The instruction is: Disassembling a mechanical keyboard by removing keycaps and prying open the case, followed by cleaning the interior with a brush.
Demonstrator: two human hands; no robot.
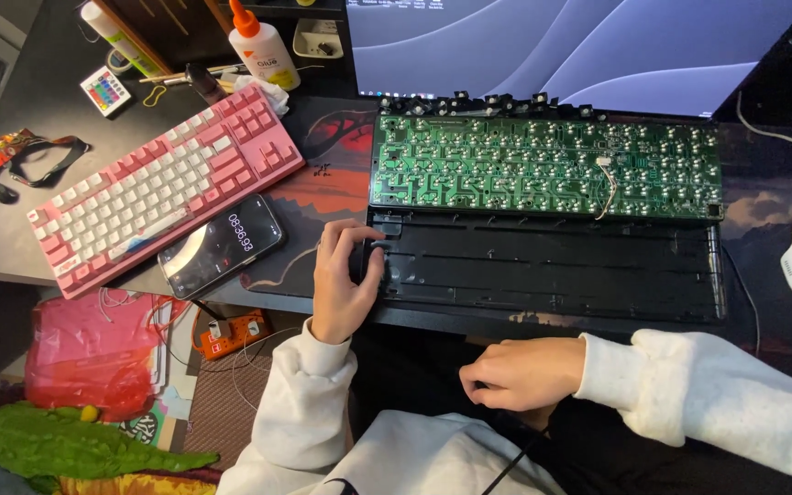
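Fingers of the left hand (346, 275) are curled around a small dark part at the black keyboard tray's (552, 275) left end; the right hand (520, 373) is loosely curled in the lap, holding nothing visible. The tray, lying on the surface, probably handles light and flexy, best gripped by its edges.

Monitor (579, 46) cut off at top – right hand (520, 371) fingers curled, contents hidden.

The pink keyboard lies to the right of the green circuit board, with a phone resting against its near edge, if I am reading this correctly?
Not quite. In the head view the pink keyboard lies to the left of the green circuit board, not to the right. The rest holds: the phone rests against the keyboard's near edge.
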